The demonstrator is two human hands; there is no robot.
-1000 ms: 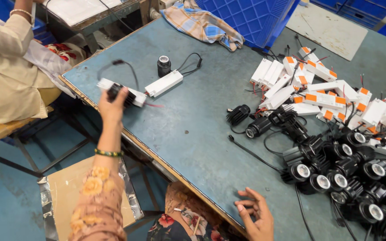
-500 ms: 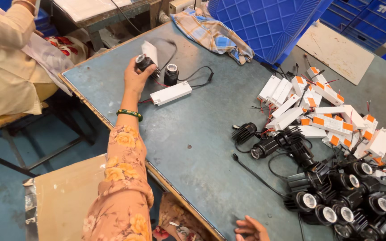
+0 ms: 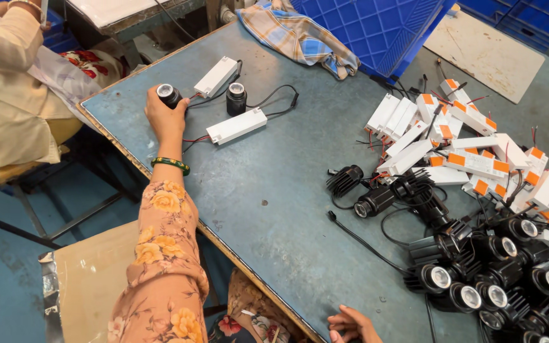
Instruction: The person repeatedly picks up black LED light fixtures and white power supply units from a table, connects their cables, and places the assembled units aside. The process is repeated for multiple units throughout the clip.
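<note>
My left hand [image 3: 164, 117] reaches to the far left corner of the grey-blue table [image 3: 274, 209] and grips a small black spotlight [image 3: 169, 95] with its lens up. A white driver box [image 3: 216, 77] wired to it lies just beyond. Beside it stand a second black spotlight [image 3: 236, 98] and another white driver box [image 3: 237, 126] with a black cable. My right hand [image 3: 351, 325] rests at the near table edge, fingers curled, holding nothing I can see.
A pile of black spotlights [image 3: 497, 273] and a heap of white drivers with orange labels [image 3: 471, 146] fill the right side. A checked cloth [image 3: 300, 38] and blue crate [image 3: 382, 25] sit at the back. Another person in cream clothing [image 3: 7, 95] sits at left.
My left hand carried the spotlight and its white driver further toward the table's far left corner and set the driver down flat; the camera view shifted closer.
</note>
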